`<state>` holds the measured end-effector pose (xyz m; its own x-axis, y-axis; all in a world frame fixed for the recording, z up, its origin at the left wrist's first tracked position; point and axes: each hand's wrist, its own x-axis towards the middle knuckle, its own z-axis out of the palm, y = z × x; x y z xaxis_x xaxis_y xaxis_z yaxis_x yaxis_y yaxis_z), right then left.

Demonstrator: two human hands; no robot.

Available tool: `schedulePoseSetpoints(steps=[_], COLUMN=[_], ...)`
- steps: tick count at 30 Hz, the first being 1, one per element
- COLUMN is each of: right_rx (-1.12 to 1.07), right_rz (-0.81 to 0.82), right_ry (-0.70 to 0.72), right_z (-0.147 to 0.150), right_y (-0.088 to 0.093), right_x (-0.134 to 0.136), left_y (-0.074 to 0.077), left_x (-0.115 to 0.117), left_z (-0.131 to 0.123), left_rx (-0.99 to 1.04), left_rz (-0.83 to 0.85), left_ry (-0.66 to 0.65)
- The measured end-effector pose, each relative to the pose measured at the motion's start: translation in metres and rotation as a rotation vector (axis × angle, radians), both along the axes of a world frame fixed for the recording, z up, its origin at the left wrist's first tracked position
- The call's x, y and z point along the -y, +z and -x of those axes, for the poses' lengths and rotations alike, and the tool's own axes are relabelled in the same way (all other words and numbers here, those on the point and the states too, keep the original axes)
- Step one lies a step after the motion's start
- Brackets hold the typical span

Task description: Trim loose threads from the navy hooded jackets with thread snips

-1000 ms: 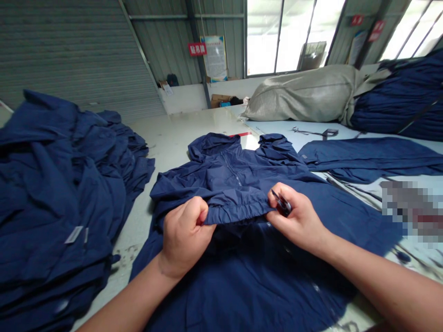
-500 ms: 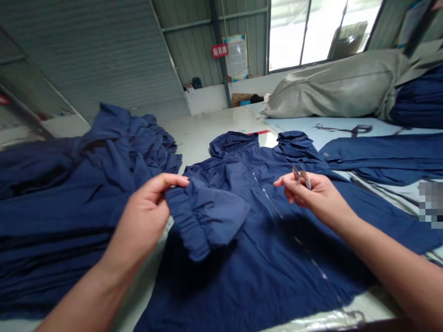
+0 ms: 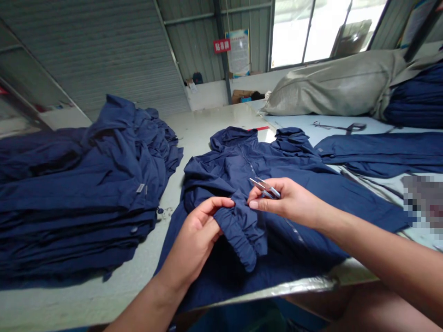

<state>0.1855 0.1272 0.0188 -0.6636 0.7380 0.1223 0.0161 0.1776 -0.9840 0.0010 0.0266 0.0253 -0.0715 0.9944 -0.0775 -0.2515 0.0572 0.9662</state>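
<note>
Head view: the left hand (image 3: 197,240) curls its fingers around the gathered cuff (image 3: 240,233) of a navy hooded jacket (image 3: 230,168) and lifts it a little. The right hand (image 3: 289,200) is closed on small steel thread snips (image 3: 263,187), pinched between thumb and fingers, just beside the cuff. The jacket lies spread near the front edge of the bench (image 3: 207,124). It seems only this sleeve is in work now, and the other parts are not handled. To the left lies a high stack of navy jackets (image 3: 79,198); far right, a grey woven sack (image 3: 335,85) and a navy garment (image 3: 380,147).
</note>
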Motion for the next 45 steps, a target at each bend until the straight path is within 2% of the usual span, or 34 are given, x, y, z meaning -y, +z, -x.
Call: schedulePoseSetpoints(steps=[5,10,15,17,21,26,30,35,39,45], right_rx=[-0.02,0.014,-0.056,-0.079,-0.09,-0.039,0.061,0.177,0.16,0.077], right_rz=[-0.045,-0.132,-0.24,-0.293,-0.307,-0.389,-0.464,-0.534,-0.51,-0.597], right_ry=[-0.047,-0.065,-0.148,-0.197,-0.254,-0.403,-0.26,-0.149,-0.147,-0.238], right_z=[0.001,0.01,0.016,0.018,0.022,0.018,0.014,0.019,0.018,0.013], right_y=[0.007,0.003,-0.001,-0.005,-0.019,-0.02,-0.018,-0.04,-0.046,-0.036], right_x=[0.004,0.002,-0.01,-0.015,-0.023,-0.017,-0.011,-0.018,-0.022,-0.014], left_y=[0.002,0.001,-0.003,-0.005,-0.014,-0.027,-0.032,-0.04,-0.047,-0.05], left_x=[0.001,-0.005,-0.023,-0.031,-0.044,-0.049,-0.051,-0.054,-0.054,-0.048], left_z=[0.004,0.009,0.007,0.007,0.008,0.007,0.011,0.018,0.018,0.015], left_rx=[0.068,0.154,-0.104,-0.142,-0.005,0.159,0.242,0.382,0.431,0.418], left_rz=[0.026,-0.004,0.037,0.087,0.137,0.134,0.147,0.167,0.188,0.207], left_ry=[-0.078,-0.165,-0.047,-0.071,-0.124,-0.061,-0.027,-0.015,0.004,0.029])
